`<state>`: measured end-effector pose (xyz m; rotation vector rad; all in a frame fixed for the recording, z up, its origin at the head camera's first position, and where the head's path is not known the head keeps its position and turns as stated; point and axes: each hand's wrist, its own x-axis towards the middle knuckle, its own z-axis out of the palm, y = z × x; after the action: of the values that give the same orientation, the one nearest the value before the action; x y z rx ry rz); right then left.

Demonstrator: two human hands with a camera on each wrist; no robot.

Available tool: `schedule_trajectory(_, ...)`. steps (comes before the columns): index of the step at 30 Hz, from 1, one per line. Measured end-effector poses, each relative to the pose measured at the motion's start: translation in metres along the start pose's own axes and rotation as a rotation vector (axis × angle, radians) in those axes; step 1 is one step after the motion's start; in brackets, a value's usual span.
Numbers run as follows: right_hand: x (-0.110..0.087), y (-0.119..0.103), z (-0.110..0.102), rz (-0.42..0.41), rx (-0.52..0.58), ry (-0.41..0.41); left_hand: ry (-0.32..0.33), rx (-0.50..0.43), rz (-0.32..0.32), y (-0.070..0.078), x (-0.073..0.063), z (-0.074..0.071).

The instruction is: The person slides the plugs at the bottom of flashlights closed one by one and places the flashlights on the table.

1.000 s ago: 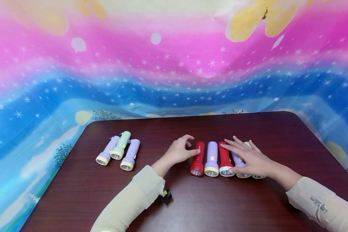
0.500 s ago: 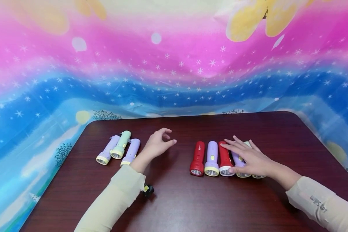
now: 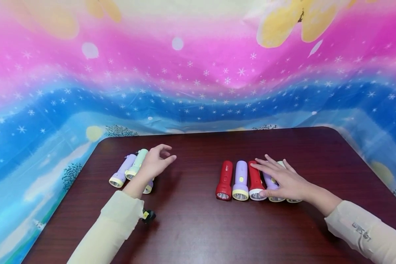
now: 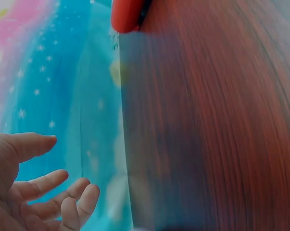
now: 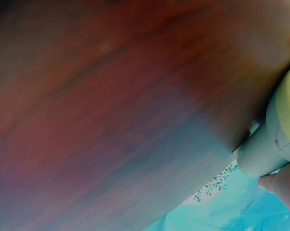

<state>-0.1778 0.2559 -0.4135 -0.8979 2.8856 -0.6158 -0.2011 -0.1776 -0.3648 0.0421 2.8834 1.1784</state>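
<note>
My left hand [image 3: 153, 163] hovers over the left group of flashlights, fingers loosely bent and holding nothing. A purple flashlight [image 3: 122, 172] and a pale green flashlight [image 3: 137, 164] lie there beside it; another purple flashlight [image 3: 147, 189] is mostly hidden under the hand and wrist. On the right, my right hand [image 3: 287, 182] spreads its fingers over a row: a red flashlight [image 3: 224, 179], a purple flashlight [image 3: 240, 179], a white-rimmed red flashlight [image 3: 256, 181], a partly covered purple one [image 3: 271, 185], and a pale green one [image 5: 262, 151] largely hidden in the head view.
All the flashlights lie on a dark brown wooden table [image 3: 191, 220], lenses toward me. A bare stretch of tabletop separates the two groups. Behind the table hangs a pink and blue patterned cloth [image 3: 198, 73]. A small black device [image 3: 148, 216] is strapped at the left cuff.
My left hand has moved left, from beside the first red flashlight to over the left group. The right hand stays in place over the row.
</note>
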Motion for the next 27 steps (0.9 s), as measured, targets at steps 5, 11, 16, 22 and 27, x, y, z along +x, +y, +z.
schedule_trajectory(5, 0.0, 0.0, 0.0, 0.0, -0.006, 0.001, 0.036, 0.003, -0.022, -0.015, -0.005, -0.017)
schedule_trajectory(11, 0.0, 0.0, 0.0, -0.004, -0.011, 0.005, 0.088, 0.034, -0.048, -0.03, -0.013, -0.031)
schedule_trajectory(16, 0.0, 0.0, 0.0, -0.008, -0.012, 0.009, 0.112, 0.069, -0.089, -0.044, -0.02, -0.036)
schedule_trajectory(22, 0.0, -0.001, 0.0, -0.009, -0.015, 0.009, 0.096, 0.109, -0.1, -0.053, -0.022, -0.033)
schedule_trajectory(27, -0.001, 0.0, 0.0, -0.007, -0.013, 0.011, 0.073, 0.108, -0.092, -0.054, -0.021, -0.028)
